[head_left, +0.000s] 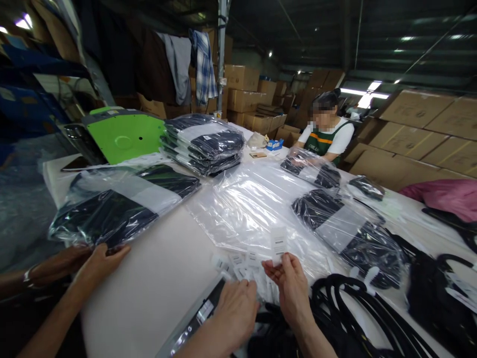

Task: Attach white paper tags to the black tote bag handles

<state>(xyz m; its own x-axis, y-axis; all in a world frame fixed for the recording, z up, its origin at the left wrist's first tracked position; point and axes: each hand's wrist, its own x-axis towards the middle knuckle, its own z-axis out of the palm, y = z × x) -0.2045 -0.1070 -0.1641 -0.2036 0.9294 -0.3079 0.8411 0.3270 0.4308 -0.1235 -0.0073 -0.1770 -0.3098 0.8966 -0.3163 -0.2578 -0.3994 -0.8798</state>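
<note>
Pinched between the fingers of my right hand (292,288) is a small white label (278,243) with dark print, held upright. My left hand (238,308) is closed beside a loose pile of small white labels (240,268). Its fingertips are turned away, so anything in them is hidden. Below my left wrist lies a dark flat packet (201,313) with a white sticker. Close to my right forearm are coiled black cords (346,298) and dark fabric. Beyond my hands, a stack of clear plastic bags (246,199) covers the middle of the table.
At left, a co-worker's hands (97,266) touch a bagged dark garment (122,204). Bagged garments (203,141) are piled by a green machine panel (126,134). Another bagged garment (346,228) lies at right. Across the table, a person in an apron (328,134) handles a bag.
</note>
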